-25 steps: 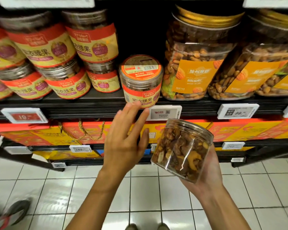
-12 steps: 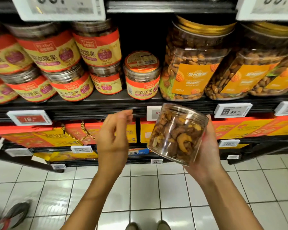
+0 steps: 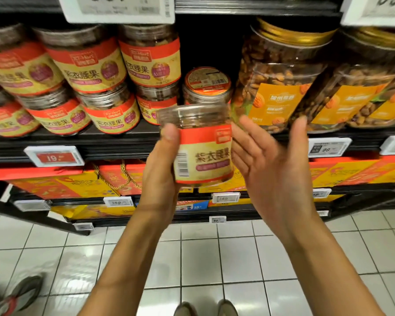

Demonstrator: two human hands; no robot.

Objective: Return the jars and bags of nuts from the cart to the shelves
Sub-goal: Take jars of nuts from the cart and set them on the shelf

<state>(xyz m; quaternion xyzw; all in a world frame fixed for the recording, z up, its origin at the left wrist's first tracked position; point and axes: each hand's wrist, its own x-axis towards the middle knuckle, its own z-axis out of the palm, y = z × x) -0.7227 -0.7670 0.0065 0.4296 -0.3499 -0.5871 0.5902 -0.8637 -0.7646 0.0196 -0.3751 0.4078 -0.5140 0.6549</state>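
1 blurred jar (image 3: 205, 153) was held upright before the shelf (image 3: 123, 142) edge, grasped by the left grip (image 3: 160, 169), whose fingers were hidden behind it. The right grip (image 3: 276, 169) was released, just beside it. 1 shelved jar (image 3: 206, 85) behind was partly covered.

The blurred jar (image 3: 203, 153) hides the fingers of the left hand (image 3: 160, 176); the top edge crops both upper price tags (image 3: 119, 10).

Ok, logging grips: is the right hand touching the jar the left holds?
Cannot tell. Head view: fingertips of the right hand meet the jar at its right edge, but blur hides any gap.
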